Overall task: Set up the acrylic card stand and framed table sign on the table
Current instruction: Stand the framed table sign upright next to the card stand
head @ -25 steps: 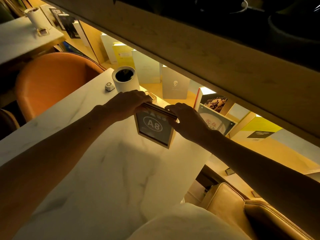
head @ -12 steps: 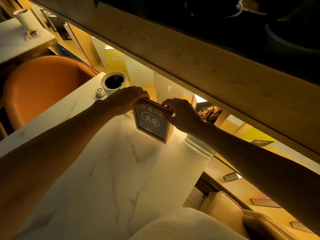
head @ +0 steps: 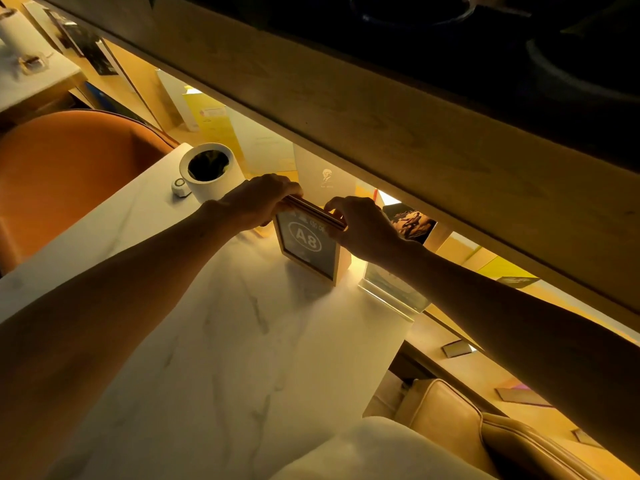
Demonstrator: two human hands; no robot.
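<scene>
A wooden framed table sign (head: 308, 249) reading "A8" stands upright near the far edge of the white marble table (head: 214, 341). My left hand (head: 258, 200) grips its top left corner and my right hand (head: 360, 225) grips its top right corner. A clear acrylic card stand (head: 391, 292) stands at the table's far right edge, just right of the sign and partly behind my right forearm.
A white cylindrical cup (head: 209, 171) and a small white round device (head: 180, 186) sit at the table's far left corner. An orange chair (head: 69, 168) is on the left, a tan leather seat (head: 485, 431) at lower right. A lit shelf of books (head: 325, 178) runs behind the table.
The view has shifted slightly. Both hands stay on the sign's top corners, and the acrylic stand has come into sight to the sign's right.
</scene>
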